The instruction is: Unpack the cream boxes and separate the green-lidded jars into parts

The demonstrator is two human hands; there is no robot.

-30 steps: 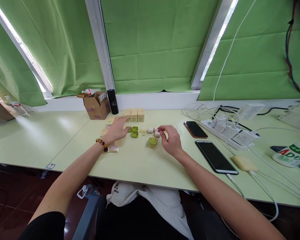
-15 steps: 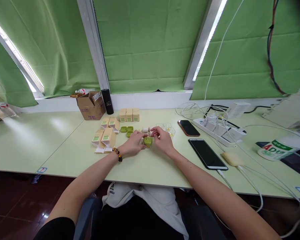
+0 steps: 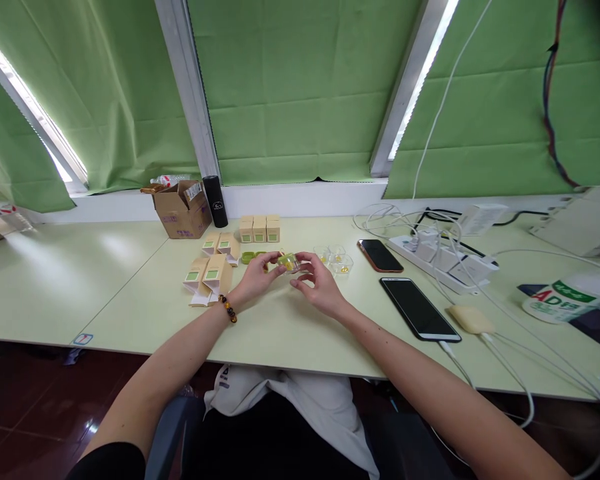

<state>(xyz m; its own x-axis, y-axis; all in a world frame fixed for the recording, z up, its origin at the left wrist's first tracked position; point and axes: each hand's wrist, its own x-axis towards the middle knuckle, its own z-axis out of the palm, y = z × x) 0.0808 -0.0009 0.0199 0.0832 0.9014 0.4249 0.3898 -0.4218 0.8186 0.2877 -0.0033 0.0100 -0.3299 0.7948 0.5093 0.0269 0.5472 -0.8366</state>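
A small clear-and-green case [image 3: 289,263] is held between my two hands, tilted and raised above the table. My left hand [image 3: 258,275] grips its left side with thumb and fingers. Curled around the right side is my right hand [image 3: 320,283], its fingertips at the case's clear edge. Small green containers [image 3: 249,257] sit just beyond my left hand, partly covered by it. To the right of my right hand lie several clear plastic cups [image 3: 341,265] with yellow bits inside.
Left of my hands stand opened beige cartons [image 3: 215,275], with closed small boxes [image 3: 260,229] in a row behind. A brown cardboard box [image 3: 183,212] and a black cylinder [image 3: 215,202] are near the wall. Phones [image 3: 420,308], a power strip [image 3: 440,263] and loose cables occupy the right.
The green case has been raised and tipped, its clear part now showing. Both hands have shifted slightly away from me with it, and my right hand now holds its right side.
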